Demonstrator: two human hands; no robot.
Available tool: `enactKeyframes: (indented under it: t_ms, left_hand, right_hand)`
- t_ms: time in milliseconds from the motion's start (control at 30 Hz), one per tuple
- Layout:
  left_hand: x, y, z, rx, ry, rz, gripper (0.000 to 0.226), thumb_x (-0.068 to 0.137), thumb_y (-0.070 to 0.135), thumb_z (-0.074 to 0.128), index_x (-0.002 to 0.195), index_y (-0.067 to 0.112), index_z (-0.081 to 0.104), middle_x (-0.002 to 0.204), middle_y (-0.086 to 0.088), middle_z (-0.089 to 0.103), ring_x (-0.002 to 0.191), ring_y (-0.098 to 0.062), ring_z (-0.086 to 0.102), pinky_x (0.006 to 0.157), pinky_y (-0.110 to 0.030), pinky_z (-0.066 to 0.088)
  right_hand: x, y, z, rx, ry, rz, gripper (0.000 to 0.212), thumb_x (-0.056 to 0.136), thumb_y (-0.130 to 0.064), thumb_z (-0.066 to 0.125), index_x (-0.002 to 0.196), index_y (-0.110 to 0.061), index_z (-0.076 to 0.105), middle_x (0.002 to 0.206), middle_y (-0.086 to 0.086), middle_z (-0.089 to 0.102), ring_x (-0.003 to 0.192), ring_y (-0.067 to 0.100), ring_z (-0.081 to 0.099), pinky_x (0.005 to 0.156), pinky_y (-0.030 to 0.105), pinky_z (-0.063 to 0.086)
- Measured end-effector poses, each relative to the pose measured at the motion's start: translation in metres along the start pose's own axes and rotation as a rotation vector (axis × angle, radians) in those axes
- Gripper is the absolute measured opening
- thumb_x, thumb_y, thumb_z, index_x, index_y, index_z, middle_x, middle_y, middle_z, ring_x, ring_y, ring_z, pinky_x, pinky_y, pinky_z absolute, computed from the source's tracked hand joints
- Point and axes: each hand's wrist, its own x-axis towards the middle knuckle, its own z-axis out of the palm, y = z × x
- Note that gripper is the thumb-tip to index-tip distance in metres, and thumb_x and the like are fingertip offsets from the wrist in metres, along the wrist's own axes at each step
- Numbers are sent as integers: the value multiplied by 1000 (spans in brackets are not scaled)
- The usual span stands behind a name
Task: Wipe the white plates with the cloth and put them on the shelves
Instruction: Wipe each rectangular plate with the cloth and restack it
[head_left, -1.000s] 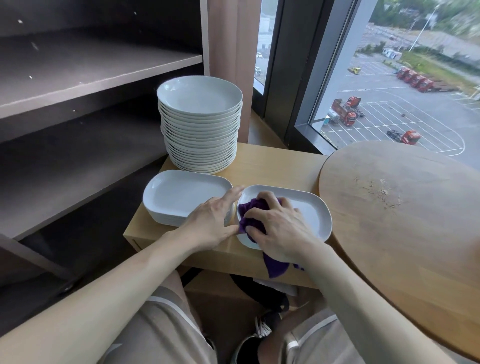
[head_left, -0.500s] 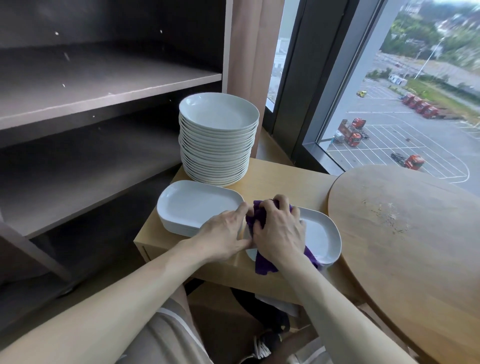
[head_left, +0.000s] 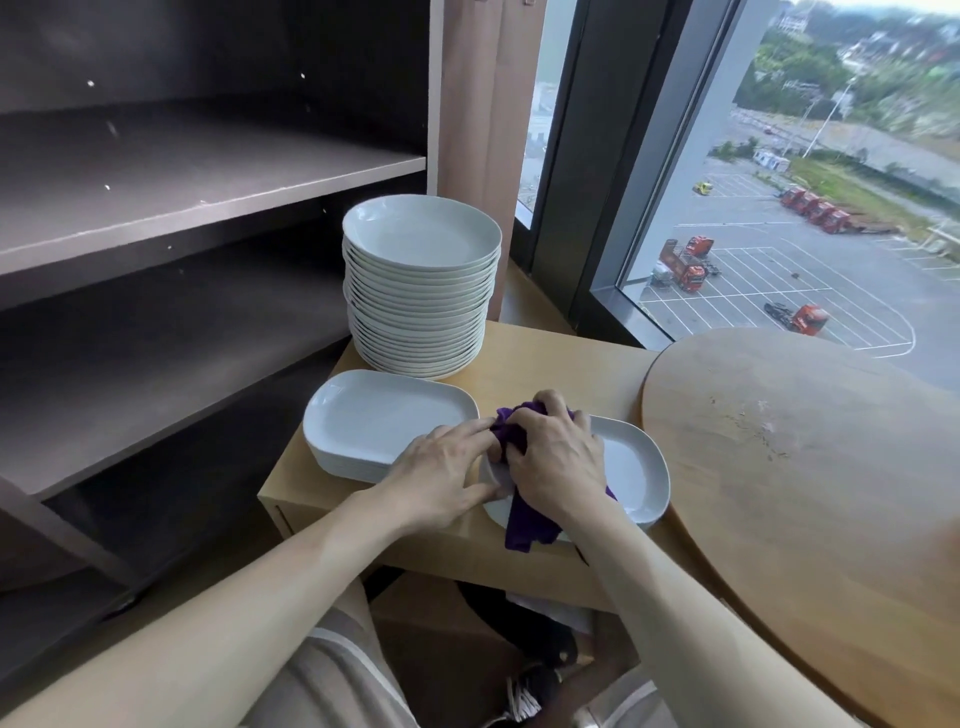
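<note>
A white oblong plate lies on the small wooden table. My right hand grips a bunched purple cloth and presses it onto the plate's left end. My left hand rests on the plate's left rim, its fingers stretched towards the cloth. To the left lies a short stack of white oblong plates. Behind it stands a tall stack of round white plates.
Dark shelves stand on the left, with a lower shelf level with the plates. A large round wooden tabletop sits on the right. A window is behind.
My right hand has moved the cloth from the plate's middle to its far left end. My left hand stays on the left rim. The camera view has tilted up.
</note>
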Motion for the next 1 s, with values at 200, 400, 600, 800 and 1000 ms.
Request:
enactKeyframes:
  t_ms: [200, 400, 600, 800, 1000]
  left_hand:
    - [1, 2, -3, 36, -8, 1, 49, 94, 56, 64, 137, 34, 53, 162, 21, 29, 137, -17, 43, 111, -42, 38]
    - [0, 1, -1, 69, -9, 3, 42, 95, 56, 61, 129, 32, 54, 161, 19, 31, 138, -16, 42, 110, -41, 39]
    - [1, 0, -2, 55, -7, -13, 26, 92, 56, 65, 104, 36, 54, 162, 17, 32, 140, -16, 42, 108, -41, 37]
    - [-1, 4, -2, 67, 13, -26, 27, 93, 53, 66, 106, 32, 55, 163, 15, 32, 139, -18, 43, 107, -41, 38]
    - [-4, 9, -1, 25, 22, -52, 28, 92, 50, 69, 108, 30, 57, 162, 12, 36, 139, -18, 44, 110, -39, 38]
  right_hand:
    - [1, 0, 2, -88, 13, -41, 29, 95, -44, 56, 119, -29, 60, 131, -5, 44, 111, 28, 44, 85, 40, 38]
    - [6, -2, -1, -141, 42, 25, 37, 96, -45, 48, 123, -23, 59, 131, 0, 45, 114, 32, 47, 86, 42, 38]
    - [-1, 41, -22, -261, 27, 137, 25, 100, -30, 48, 123, -26, 58, 133, 1, 44, 113, 34, 45, 91, 43, 39]
    - [-20, 80, -47, -380, -39, 156, 25, 97, -30, 50, 121, -26, 57, 131, 3, 43, 109, 35, 46, 82, 40, 33]
    - [-48, 71, -46, -394, -93, 45, 16, 93, -32, 51, 107, -26, 54, 123, 0, 43, 99, 30, 44, 80, 40, 36]
